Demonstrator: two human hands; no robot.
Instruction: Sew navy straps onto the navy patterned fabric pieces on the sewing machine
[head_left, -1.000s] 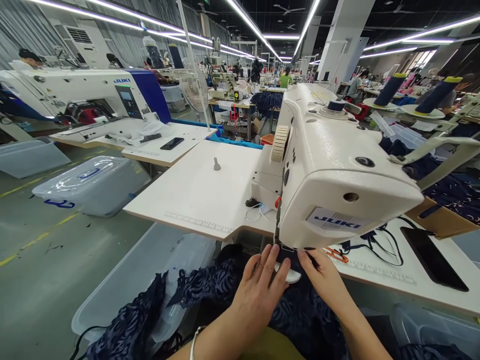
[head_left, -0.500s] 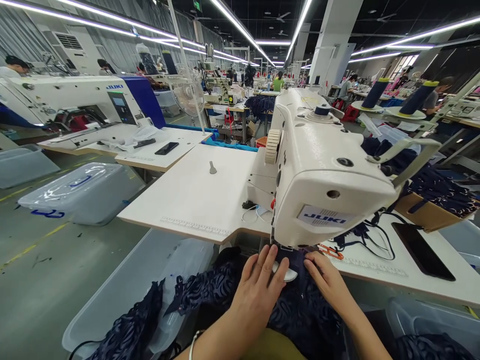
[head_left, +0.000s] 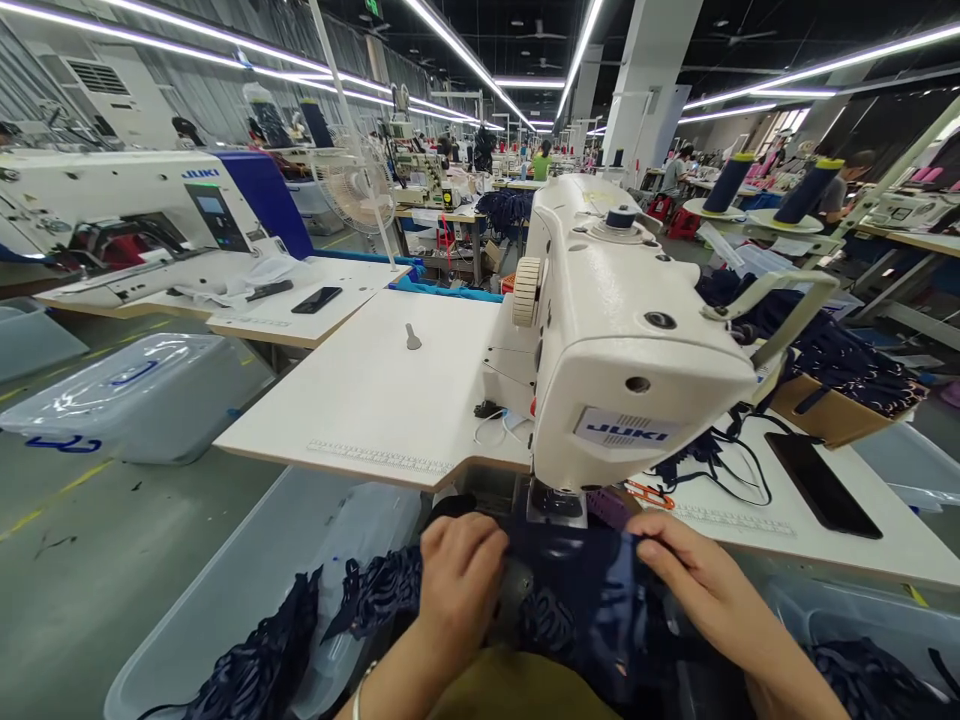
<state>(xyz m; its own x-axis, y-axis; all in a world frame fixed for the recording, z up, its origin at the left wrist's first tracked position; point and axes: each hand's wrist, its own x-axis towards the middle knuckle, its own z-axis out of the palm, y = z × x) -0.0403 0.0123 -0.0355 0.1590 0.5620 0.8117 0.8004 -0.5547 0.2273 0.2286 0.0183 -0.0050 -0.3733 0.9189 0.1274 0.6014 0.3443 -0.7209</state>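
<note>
Dark navy patterned fabric [head_left: 577,570] is stretched between my two hands, just in front of the sewing machine [head_left: 637,340] marked JUKI. My left hand [head_left: 461,570] is closed on the fabric's left side, its fingertips curled out of sight. On the right, my right hand [head_left: 690,560] pinches the fabric's edge between thumb and fingers. The cloth lies close below the machine's needle area [head_left: 556,500]; whether it touches there I cannot tell. More navy patterned fabric [head_left: 259,640] drapes over a clear plastic bin [head_left: 172,600] at my left.
The white table [head_left: 375,380] bears a small metal piece [head_left: 412,337]. To the right lie orange-handled thread snips [head_left: 649,495], navy straps and a black phone [head_left: 821,485]. A cardboard box [head_left: 810,408] of navy pieces stands behind. Another JUKI machine [head_left: 112,205] is at left.
Both hands have drawn back from the needle area and moved apart. My left hand has gone from flat on the cloth to curled around it. The fabric is now spread between them.
</note>
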